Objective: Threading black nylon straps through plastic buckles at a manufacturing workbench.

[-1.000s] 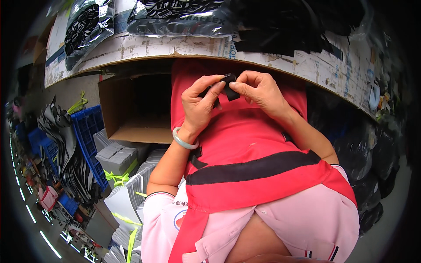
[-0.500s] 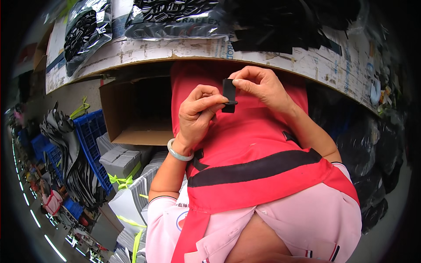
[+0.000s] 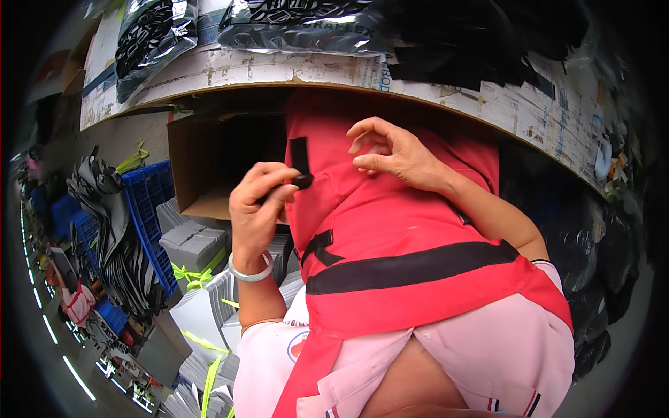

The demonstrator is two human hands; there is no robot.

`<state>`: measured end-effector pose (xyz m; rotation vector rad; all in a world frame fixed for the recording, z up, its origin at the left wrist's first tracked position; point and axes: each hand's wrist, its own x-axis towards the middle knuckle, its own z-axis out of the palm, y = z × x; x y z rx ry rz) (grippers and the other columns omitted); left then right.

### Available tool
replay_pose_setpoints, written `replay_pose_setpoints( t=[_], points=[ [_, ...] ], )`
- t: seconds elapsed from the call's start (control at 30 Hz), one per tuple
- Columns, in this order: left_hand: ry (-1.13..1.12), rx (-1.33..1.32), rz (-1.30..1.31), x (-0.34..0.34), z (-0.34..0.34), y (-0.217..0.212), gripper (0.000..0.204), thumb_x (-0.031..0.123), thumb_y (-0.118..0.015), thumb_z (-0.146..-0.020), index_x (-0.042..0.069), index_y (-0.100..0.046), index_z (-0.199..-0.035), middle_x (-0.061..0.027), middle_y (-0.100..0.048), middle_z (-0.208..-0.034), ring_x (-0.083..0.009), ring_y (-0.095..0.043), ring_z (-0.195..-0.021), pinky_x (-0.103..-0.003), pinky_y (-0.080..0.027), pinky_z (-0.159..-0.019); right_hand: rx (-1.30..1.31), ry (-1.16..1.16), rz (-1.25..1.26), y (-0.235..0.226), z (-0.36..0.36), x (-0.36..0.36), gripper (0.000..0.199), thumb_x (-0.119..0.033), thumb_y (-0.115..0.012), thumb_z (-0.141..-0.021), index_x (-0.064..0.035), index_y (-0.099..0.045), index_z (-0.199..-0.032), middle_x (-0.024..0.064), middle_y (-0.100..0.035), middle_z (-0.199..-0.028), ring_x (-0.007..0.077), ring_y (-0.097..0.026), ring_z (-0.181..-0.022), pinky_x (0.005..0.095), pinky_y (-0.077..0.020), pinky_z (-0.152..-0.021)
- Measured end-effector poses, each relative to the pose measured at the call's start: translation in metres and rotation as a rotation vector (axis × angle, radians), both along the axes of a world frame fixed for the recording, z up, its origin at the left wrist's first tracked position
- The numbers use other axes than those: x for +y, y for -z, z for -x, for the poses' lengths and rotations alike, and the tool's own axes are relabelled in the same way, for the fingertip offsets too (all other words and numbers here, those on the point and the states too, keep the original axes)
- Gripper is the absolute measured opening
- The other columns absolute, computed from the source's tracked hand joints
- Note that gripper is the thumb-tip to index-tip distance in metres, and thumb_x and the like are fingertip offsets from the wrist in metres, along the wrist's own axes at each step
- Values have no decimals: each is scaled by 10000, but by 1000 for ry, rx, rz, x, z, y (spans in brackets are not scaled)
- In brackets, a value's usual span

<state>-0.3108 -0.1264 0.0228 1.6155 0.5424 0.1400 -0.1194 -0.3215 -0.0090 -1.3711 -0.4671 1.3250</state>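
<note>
My left hand (image 3: pixel 256 205), with a pale bangle on its wrist, pinches a short black webbing strap with a buckle (image 3: pixel 300 155) by its buckle end. The strap's flat end stands up above the fingers, over the left side of the red apron (image 3: pixel 404 216). Most of the buckle is hidden by the fingers. Away from it, my right hand (image 3: pixel 398 157) hovers over the apron, fingers loosely bent and apart, holding nothing. Just left of the apron and beyond my left hand, an open cardboard box (image 3: pixel 198 207) sits below the table edge.
Across the front runs a worn table (image 3: pixel 279 73) carrying a clear bag of black buckles (image 3: pixel 157 42), another bag (image 3: pixel 300 31) and a pile of black straps (image 3: pixel 446 66). At the left stand a blue crate (image 3: pixel 150 223) and bundled grey sheets (image 3: pixel 191 244). Dark plastic bags (image 3: pixel 585 265) lie right.
My right hand has let go of the strap, and its fingers have spread. My left hand has carried the strap with the buckle leftward, toward the cardboard box.
</note>
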Motion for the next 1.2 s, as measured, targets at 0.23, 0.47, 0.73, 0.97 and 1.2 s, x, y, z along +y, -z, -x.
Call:
replay_pose_setpoints(
  t=[0.23,0.47,0.73,0.97,1.2],
  points=[
    [-26,-29,222,-6,-6,11,743,-83,-635,-788,68,-369,-1466,-94,-477,-1410,-80,-618,-749,-191,-498,-644,-430,-231,-94,-10,12,18,246,-176,-638,-924,1,-634,-1094,125,-667,-938,143,-632,-817,298,-515,-748],
    [228,-56,630,-46,-51,26,737,-83,-546,-785,57,-345,-1481,-80,-452,-1435,-112,-668,-799,-200,-504,-522,-107,-312,86,-8,-2,10,183,-135,-635,-942,40,-634,-998,68,-652,-788,95,-599,-681,233,-489,-614],
    [20,65,753,-43,-49,54,341,68,-648,-911,-26,-604,-1236,-94,-683,-949,-116,-640,-651,-200,-459,-451,68,107,88,8,-8,-12,177,-162,-645,-945,-1,-640,-1017,39,-658,-827,73,-608,-677,214,-502,-594],
    [-92,-23,875,-52,-62,69,147,109,-636,-935,-10,-657,-1019,-74,-664,-864,-129,-623,-648,-228,-478,-474,-1219,67,-186,3,-34,-25,79,-64,-687,-869,-50,-658,-942,57,-647,-838,215,-632,-763,302,-510,-678],
    [-59,67,1087,-42,-70,75,128,144,-626,-945,42,-621,-1022,-55,-644,-904,-125,-612,-711,-249,-487,-501,-1927,326,148,5,-121,-48,186,-142,-765,-756,-194,-739,-933,-31,-593,-1154,197,-505,-1094,331,-372,-897]
  ],
)
